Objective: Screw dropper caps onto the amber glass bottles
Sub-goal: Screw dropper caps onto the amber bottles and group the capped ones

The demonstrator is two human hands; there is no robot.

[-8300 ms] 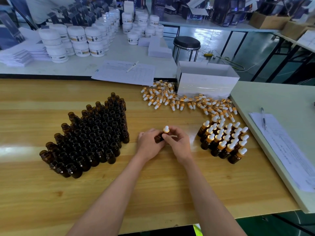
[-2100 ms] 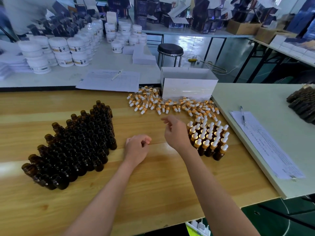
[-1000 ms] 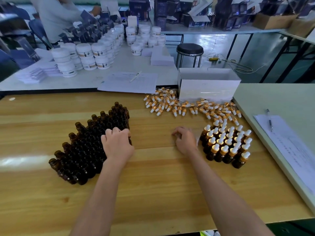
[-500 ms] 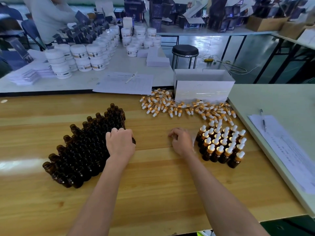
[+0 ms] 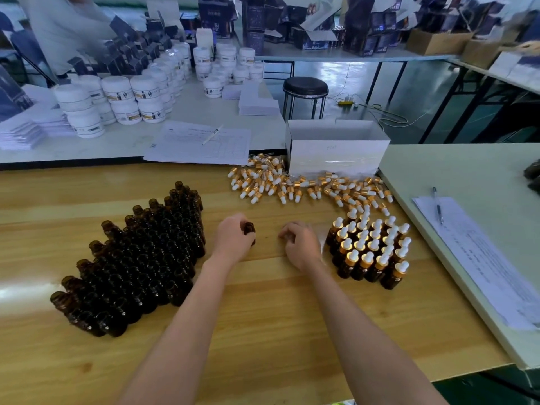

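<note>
While the held bottle is uncapped: the small amber glass bottle (image 5: 249, 229) sits at frame centre, roughly upright, with its open mouth upward.
Cap supply: the gold-collared dropper caps with white rubber bulbs (image 5: 292, 185) lie in a loose pile above and to the right of both hands, against the front of the white cardboard box (image 5: 336, 153). They lie on their sides, with their long axes in mixed directions.
Nearer hand: the right hand (image 5: 301, 245) is closer to the pile than the left hand (image 5: 232, 242).
Left hand state: its fingers are curled round the bottle and grip it just above the wooden table (image 5: 263, 317).
Right hand state: its fingers are curled and the hand is low over the table. It cannot be told whether they enclose a cap.
Uncapped stock: the block of open amber bottles (image 5: 140, 258) stands near the left hand, at frame left.
Finished group: the capped amber bottles (image 5: 371, 247) stand just right of the right hand.
Judged next move: a cap must meet the bottle mouth with its axis aligned to the bottle's axis. If the right hand is empty, this calls for a reach up and to the right.
</note>
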